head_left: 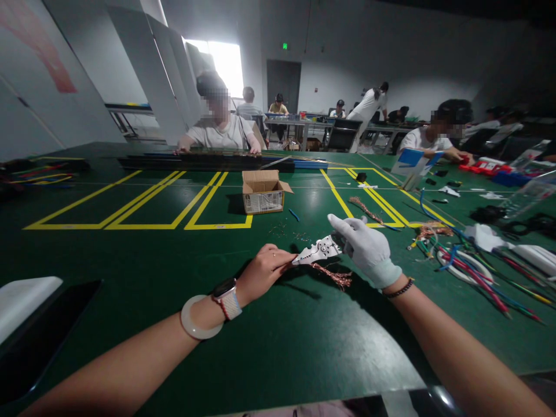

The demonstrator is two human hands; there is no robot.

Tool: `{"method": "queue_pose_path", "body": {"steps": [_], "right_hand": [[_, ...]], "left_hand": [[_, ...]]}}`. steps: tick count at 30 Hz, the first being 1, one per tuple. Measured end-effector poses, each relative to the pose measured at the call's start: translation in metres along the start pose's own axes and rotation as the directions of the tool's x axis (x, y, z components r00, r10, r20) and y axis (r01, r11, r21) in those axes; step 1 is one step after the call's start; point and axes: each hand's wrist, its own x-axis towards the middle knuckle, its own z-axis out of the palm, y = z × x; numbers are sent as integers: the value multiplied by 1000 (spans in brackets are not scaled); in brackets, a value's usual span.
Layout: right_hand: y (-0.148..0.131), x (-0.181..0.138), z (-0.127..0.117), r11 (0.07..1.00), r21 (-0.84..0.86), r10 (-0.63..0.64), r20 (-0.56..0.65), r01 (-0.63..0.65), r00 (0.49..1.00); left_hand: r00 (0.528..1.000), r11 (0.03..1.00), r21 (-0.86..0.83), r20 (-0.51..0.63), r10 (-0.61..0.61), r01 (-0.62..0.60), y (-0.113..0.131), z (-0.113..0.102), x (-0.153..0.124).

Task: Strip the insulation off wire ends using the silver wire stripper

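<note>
Right grip [365,250] clasping stripper [322,249], frame centre; left grip [266,269] pinching something hidden at its tip; copper strands [335,277] showing below.

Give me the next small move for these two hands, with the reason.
I'd probably ease the left hand slightly back before the gloved right hand squeezes the wire stripper: the bare fingertips sit right at the tool's nose, where a pinch seems possible. Whether the jaws grip anything is too small to tell.

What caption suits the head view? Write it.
Gloved right hand holds pliers, ungloved left hand at their tip, copper strands close by.
</note>
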Motion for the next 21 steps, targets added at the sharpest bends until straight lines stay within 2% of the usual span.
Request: {"method": "queue_pose_path", "body": {"steps": [7, 14, 21], "right_hand": [[-7, 0, 4, 997, 63, -31, 2, 31, 1000], [-9, -2, 4, 966, 256, -13, -2, 13, 1000], [-17, -3, 7, 893, 446, -40, -46, 56, 998]], "left_hand": [[1000, 999, -54, -2, 8, -8, -2, 2, -1], [1000, 993, -119, 19, -23, 25, 0, -1, 1], [999, 988, -151, 35, -33, 38, 0, -2, 0]]}}
